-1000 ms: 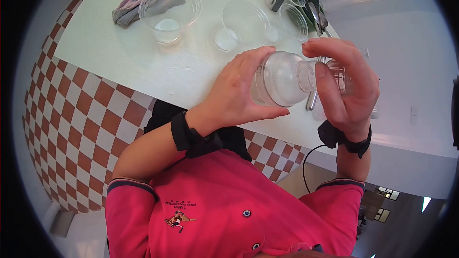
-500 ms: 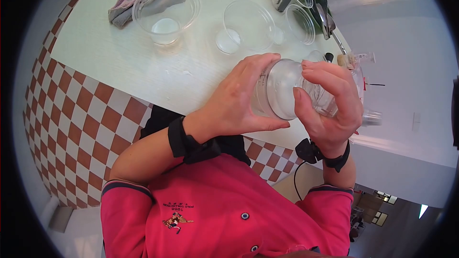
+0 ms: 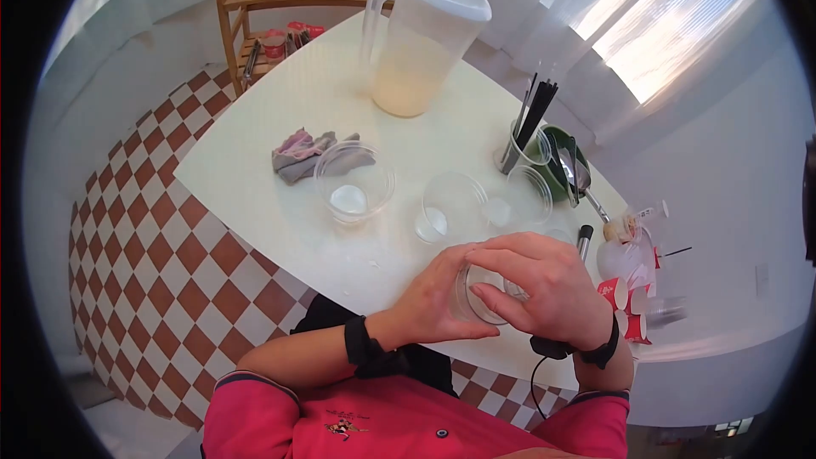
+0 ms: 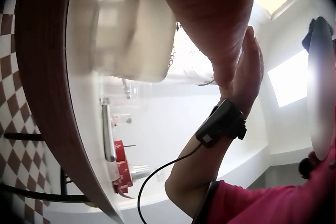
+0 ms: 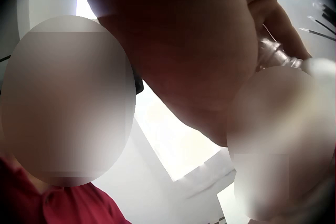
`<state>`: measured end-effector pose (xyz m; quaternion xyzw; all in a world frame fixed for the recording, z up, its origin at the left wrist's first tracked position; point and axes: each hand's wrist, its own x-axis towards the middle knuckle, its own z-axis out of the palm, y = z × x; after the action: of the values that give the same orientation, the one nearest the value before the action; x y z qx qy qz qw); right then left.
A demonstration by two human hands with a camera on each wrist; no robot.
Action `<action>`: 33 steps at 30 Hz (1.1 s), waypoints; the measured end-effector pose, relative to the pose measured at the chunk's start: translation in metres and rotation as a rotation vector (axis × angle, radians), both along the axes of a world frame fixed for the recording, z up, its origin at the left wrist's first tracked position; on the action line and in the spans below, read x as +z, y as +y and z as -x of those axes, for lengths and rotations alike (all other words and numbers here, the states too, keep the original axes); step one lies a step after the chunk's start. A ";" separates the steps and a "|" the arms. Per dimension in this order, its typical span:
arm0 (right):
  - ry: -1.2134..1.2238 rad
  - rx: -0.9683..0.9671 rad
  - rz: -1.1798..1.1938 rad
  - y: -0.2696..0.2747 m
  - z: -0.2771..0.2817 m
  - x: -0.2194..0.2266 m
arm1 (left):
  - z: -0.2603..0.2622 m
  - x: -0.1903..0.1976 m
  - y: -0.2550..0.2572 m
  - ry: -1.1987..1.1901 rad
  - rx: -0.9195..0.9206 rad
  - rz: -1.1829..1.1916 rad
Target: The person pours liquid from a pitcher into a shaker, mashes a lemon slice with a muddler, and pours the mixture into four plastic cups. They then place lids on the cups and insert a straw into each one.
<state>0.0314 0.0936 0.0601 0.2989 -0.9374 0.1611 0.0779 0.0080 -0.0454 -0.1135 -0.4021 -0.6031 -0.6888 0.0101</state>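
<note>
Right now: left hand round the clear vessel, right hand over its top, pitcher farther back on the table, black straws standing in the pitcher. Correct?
Not the straws: the head view shows the black straws standing in a clear cup, not in the pitcher. Rest holds: left hand round the clear vessel, right hand over its top, pitcher farther back.

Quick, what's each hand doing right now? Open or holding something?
Left hand: holding the clear shaker by its body.
Right hand: holding the same shaker, curled over its top.
</note>
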 end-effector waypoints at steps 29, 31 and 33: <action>0.350 -0.140 0.803 -0.035 -0.045 -0.053 | -0.011 0.022 -0.045 -0.346 -0.263 0.251; 0.340 -0.157 0.842 -0.029 -0.052 -0.053 | -0.017 0.008 -0.048 -0.172 -0.124 0.310; 0.348 -0.169 0.840 -0.023 -0.057 -0.050 | -0.022 -0.004 -0.046 -0.073 -0.066 0.321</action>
<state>0.0880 0.0706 0.0102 0.1865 -0.7850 0.4674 0.3612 0.0299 -0.0913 -0.1170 -0.3927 -0.6918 -0.5979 -0.0986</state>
